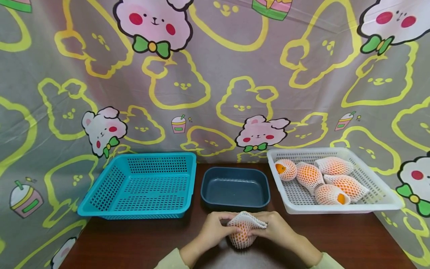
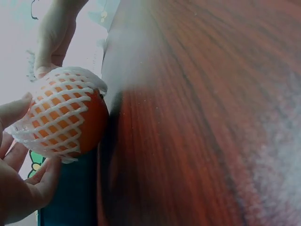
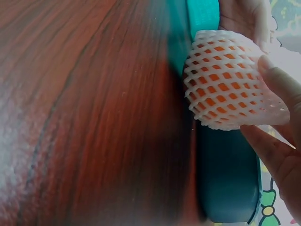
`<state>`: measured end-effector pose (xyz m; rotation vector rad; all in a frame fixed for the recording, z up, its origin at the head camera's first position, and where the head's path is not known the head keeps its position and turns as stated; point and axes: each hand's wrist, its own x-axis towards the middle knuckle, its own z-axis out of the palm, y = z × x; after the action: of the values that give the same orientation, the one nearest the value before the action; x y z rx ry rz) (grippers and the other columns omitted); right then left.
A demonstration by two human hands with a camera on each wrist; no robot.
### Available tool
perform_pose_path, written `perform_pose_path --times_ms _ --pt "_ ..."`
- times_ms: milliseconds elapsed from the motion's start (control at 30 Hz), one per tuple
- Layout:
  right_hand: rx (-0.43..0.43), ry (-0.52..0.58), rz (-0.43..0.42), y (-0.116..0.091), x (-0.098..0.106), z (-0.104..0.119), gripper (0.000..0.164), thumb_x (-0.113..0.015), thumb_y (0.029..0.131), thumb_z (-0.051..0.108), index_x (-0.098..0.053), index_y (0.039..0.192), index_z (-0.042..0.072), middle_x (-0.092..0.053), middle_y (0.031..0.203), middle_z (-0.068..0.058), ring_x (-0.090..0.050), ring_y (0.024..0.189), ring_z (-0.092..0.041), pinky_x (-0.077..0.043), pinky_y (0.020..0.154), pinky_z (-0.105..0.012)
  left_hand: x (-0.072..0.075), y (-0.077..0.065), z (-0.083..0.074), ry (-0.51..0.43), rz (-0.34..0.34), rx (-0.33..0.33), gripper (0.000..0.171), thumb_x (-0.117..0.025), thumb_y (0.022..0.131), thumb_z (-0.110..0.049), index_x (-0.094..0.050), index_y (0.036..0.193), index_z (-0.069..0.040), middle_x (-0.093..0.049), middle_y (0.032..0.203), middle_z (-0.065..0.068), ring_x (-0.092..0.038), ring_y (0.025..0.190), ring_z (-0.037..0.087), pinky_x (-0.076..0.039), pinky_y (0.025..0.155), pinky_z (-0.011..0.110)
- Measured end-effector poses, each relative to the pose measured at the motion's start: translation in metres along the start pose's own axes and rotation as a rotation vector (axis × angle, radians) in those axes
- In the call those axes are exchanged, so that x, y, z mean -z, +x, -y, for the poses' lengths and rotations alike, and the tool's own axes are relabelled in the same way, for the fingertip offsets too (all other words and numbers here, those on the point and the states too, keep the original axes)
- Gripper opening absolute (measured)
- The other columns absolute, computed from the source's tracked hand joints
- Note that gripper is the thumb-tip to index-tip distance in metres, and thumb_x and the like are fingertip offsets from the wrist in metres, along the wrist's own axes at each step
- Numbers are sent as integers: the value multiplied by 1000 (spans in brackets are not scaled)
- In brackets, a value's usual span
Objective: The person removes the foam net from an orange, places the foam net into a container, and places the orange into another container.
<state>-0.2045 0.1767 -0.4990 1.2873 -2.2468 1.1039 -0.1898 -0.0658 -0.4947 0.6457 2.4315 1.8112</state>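
On the left, a teal basket with mesh sides and floor stands on the dark wood table, with nothing lying in it. Next along, near its right edge, sits a dark blue bin, smaller and also holding nothing. In front of the bin, close to the table's near side, the left hand is partly closed, thumb and fingers bent to grip the left side of a white foam net. Inside the net is an orange, set between the two hands; the left wrist view shows part of its peel bare, past the net's edge. The net's loose end flares out at the top. The right hand is likewise partly closed, pinching the net's right side between thumb and fingers. Whether the orange touches the table, I cannot tell. At far right, a white basket holds five more oranges in nets, lying close together, two with peel showing at an open end. A patterned curtain hangs behind everything.
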Motion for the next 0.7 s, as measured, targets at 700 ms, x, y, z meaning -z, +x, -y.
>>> perform_pose_path --times_ms 700 --pt "-101 -27 33 2 -3 6 50 -88 81 21 -70 123 3 -72 118 -4 -69 105 -16 -56 87 -30 3 -2 -1 1 -38 17 43 -90 77 -9 -73 116 -5 -69 111 4 -65 99 12 -54 85 26"
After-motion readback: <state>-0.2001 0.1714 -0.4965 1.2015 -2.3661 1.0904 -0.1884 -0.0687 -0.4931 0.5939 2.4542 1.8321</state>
